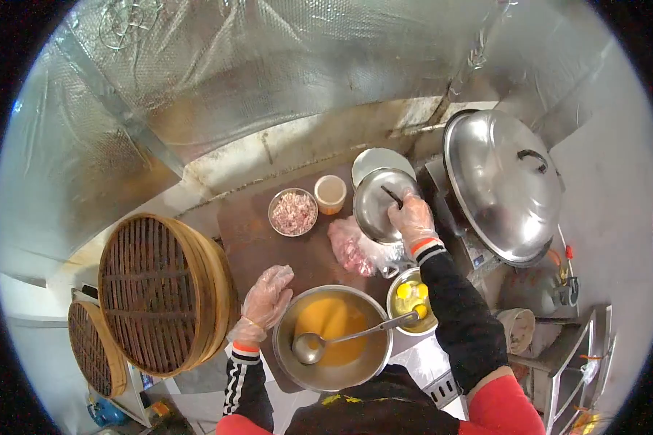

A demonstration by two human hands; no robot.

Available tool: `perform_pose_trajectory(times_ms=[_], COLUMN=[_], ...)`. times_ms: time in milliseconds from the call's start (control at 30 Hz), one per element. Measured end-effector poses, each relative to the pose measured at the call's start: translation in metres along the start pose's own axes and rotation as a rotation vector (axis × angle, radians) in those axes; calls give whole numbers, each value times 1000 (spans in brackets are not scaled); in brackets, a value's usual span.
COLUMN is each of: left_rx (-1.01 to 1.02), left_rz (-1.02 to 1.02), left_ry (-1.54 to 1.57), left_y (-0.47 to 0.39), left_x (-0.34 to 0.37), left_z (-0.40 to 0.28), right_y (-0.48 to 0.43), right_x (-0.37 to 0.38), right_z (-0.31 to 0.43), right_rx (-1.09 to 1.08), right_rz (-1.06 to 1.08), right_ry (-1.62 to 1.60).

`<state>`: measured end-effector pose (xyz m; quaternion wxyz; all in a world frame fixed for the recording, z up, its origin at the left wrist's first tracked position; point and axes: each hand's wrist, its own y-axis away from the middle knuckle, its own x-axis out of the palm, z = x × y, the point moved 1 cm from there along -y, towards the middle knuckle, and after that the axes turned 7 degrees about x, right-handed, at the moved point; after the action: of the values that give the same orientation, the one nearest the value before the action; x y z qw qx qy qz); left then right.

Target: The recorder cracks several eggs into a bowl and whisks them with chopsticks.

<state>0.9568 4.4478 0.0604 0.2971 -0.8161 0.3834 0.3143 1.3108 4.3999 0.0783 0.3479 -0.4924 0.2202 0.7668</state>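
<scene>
My right hand (pixel 413 217), in a clear plastic glove, grips the black handle (pixel 393 197) of a round steel lid (pixel 371 209). My left hand (pixel 266 299), gloved too, holds nothing; its thumb stands apart from the fingers beside a large steel bowl (pixel 279 331). Yellow-orange liquid (pixel 337 321), apparently beaten egg, lies in that bowl. Resting across it is a steel ladle (pixel 309 348), its handle reaching over a smaller bowl (pixel 432 330) of cracked eggs with whole yolks (pixel 405 291). Pink meat in a plastic bag (pixel 348 244) lies just below the lid.
A bowl of minced meat (pixel 294 212) and a jar (pixel 330 193) stand on the brown board (pixel 250 228). Behind the lid is a white round thing (pixel 381 159). Large bamboo steamers (pixel 152 293) stand left; a big domed steel lid (pixel 506 185) rises at right. Foil-like sheeting (pixel 283 60) covers the wall.
</scene>
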Motion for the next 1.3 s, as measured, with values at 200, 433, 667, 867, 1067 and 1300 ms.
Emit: perform_pose_trajectory(times_ms=[200, 433, 667, 867, 1067, 1300], left_rx=[35, -44, -206, -276, -773, -1230], left_rz=[-78, -41, -112, 315, 622, -246], left_ry=[19, 4, 615, 1668, 1745, 1400], left_y=[0, 41, 38, 23, 64, 18], left_x=[-1, -19, -18, 99, 243, 344], left_z=[-26, -43, -92, -154, -230, -209], right_y=[-70, -91, 26, 144, 260, 395], right_x=[21, 36, -29, -84, -165, -157], right_z=[21, 7, 12, -143, -221, -293], right_rx=[-5, -57, -308, 247, 728, 748], right_rz=[-59, 11, 22, -43, -378, -542], right_ry=[97, 110, -22, -715, -955, -1205])
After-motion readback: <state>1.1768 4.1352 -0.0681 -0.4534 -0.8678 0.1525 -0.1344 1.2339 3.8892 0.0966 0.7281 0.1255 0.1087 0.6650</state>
